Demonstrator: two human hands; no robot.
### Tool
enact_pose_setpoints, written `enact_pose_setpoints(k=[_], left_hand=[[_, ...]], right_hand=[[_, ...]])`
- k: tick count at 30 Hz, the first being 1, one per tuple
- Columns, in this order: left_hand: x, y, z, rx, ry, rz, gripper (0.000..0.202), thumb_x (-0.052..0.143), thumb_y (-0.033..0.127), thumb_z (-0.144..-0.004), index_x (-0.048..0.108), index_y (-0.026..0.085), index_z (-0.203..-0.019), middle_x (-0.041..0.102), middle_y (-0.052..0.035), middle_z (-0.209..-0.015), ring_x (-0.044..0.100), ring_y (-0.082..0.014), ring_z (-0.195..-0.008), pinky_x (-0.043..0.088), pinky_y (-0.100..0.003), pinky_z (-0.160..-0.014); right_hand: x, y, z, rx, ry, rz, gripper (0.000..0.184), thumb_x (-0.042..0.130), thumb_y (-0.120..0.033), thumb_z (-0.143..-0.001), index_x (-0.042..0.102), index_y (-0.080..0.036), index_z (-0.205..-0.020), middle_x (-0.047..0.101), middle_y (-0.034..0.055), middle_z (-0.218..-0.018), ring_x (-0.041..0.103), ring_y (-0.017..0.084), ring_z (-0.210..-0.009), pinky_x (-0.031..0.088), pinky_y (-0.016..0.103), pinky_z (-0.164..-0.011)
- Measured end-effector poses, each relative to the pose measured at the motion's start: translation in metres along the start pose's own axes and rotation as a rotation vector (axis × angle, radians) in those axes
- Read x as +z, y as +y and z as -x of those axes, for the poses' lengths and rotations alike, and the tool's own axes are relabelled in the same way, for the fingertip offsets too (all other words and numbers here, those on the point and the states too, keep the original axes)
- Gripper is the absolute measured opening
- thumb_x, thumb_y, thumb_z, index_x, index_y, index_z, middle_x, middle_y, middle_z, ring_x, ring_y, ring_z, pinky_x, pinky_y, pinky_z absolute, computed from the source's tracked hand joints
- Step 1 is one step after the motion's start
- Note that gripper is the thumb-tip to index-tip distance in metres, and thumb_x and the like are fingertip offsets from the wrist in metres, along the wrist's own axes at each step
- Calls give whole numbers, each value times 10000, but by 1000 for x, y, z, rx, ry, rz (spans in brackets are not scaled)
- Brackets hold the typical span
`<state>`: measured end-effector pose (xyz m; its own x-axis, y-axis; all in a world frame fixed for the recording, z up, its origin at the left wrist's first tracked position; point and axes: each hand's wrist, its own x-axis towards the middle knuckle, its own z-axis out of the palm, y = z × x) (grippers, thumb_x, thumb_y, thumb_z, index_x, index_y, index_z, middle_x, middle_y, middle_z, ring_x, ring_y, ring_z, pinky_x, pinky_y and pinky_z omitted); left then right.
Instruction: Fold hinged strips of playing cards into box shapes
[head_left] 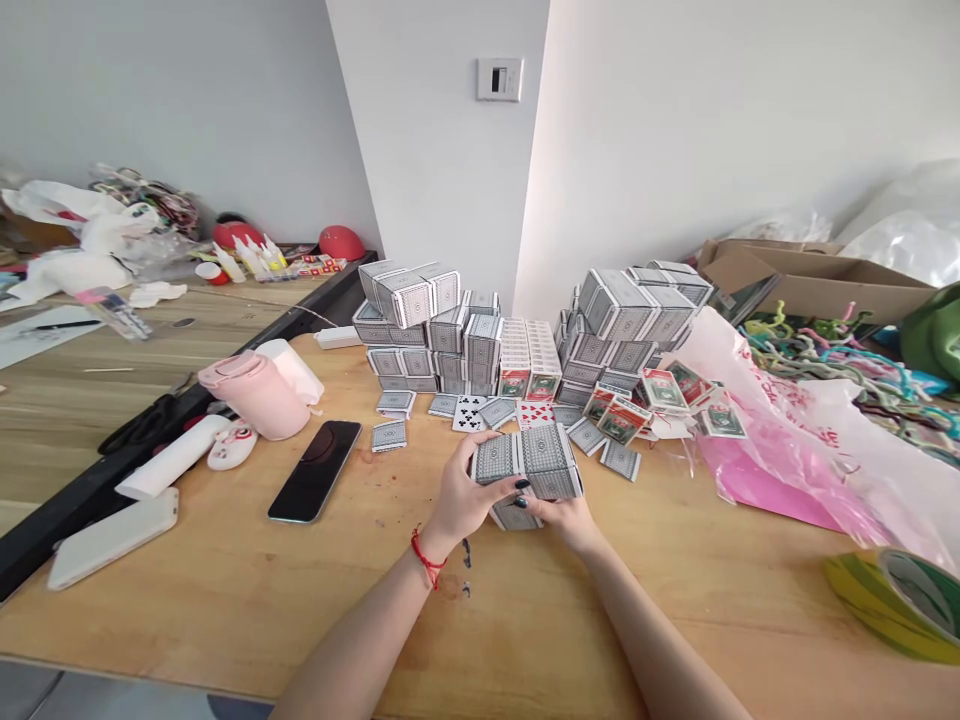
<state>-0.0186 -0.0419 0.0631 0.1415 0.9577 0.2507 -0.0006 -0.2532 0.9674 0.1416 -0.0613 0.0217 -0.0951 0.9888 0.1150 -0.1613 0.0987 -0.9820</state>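
Observation:
Both my hands hold a block made of playing cards (529, 465), grey patterned backs outward, at the middle of the wooden table (375, 600). My left hand (469, 495), with a red string at the wrist, grips its left side, fingers curled around it. My right hand (559, 515) holds it from underneath at the front. Behind it stand two piles of similar card blocks, a left pile (420, 325) and a right pile (630, 320). Loose cards (469, 412) lie between the piles and my hands.
A black phone (315, 470), a pink jug (259, 395), a white roll (172, 458) and a white case (112, 538) lie on the left. Pink plastic bags (780, 430) and coloured cords (840, 365) fill the right; a tape roll (900, 600) sits at the right edge. A cardboard box (817, 275) stands behind.

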Motion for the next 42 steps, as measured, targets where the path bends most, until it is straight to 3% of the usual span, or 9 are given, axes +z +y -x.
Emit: enact_pose_setpoints(k=[7, 11, 14, 17, 21, 25, 32, 37, 42], left_hand=[[-2, 1, -6, -109, -56, 190, 495, 668, 337, -689, 512, 183, -1133, 561, -88, -1164, 520, -217, -1077, 416, -309, -888], [-4, -6, -12, -204, -31, 194, 449, 646, 354, -704, 554, 153, -1095, 613, -96, -1071, 564, -204, -983, 441, -295, -808], [-3, -11, -13, -211, 6, 123, 421, 650, 369, -697, 590, 138, -1044, 643, -85, -964, 587, -175, -856, 446, -269, -724], [-1, -11, -12, -215, 24, 156, 433, 657, 367, -693, 585, 149, -1060, 637, -87, -1009, 583, -178, -898, 441, -271, -759], [2, -10, -11, -250, -53, 314, 525, 662, 342, -697, 501, 196, -1175, 581, -82, -1156, 537, -199, -1056, 415, -302, -879], [7, -13, -7, -226, -198, 282, 498, 643, 358, -715, 502, 168, -1154, 577, -108, -1149, 546, -221, -1030, 435, -329, -868], [12, -13, -3, -185, -168, 167, 407, 578, 392, -764, 526, 153, -1089, 608, -101, -1064, 583, -196, -897, 472, -309, -784], [12, -10, -5, -246, -182, 269, 444, 590, 396, -753, 518, 163, -1123, 606, -100, -1093, 576, -218, -969, 466, -325, -818], [15, -18, -5, -409, -237, 412, 466, 681, 372, -673, 559, 145, -1060, 628, -102, -1061, 579, -234, -986, 446, -362, -862]], right_hand=[[4, 0, -1, 88, 71, -133, 422, 736, -339, -622, 607, -184, -993, 660, 85, -1020, 608, 252, -937, 473, 382, -836], [3, 1, -2, 226, -4, -216, 432, 700, -401, -655, 611, -145, -991, 683, 110, -941, 633, 279, -873, 501, 389, -739], [1, -1, -2, 235, -59, -247, 419, 706, -378, -654, 615, -153, -996, 680, 101, -966, 637, 270, -871, 500, 370, -731], [1, -3, -3, 228, -68, -269, 405, 714, -357, -648, 623, -158, -990, 680, 94, -973, 642, 260, -859, 497, 357, -728], [2, -1, -4, 248, 16, -286, 399, 712, -392, -642, 638, -141, -943, 699, 98, -881, 652, 261, -794, 498, 354, -692], [2, 1, -6, 243, 90, -339, 418, 698, -405, -657, 625, -130, -964, 696, 106, -891, 646, 269, -824, 497, 358, -702], [3, 2, -6, 251, 105, -344, 409, 676, -419, -679, 627, -122, -956, 701, 100, -850, 640, 283, -852, 502, 366, -708], [5, 2, -7, 254, 162, -340, 424, 668, -426, -685, 618, -120, -975, 698, 100, -874, 631, 280, -886, 498, 372, -743], [4, -1, -8, 273, 199, -412, 365, 657, -424, -695, 619, -143, -925, 698, 86, -887, 627, 274, -909, 495, 386, -779]])
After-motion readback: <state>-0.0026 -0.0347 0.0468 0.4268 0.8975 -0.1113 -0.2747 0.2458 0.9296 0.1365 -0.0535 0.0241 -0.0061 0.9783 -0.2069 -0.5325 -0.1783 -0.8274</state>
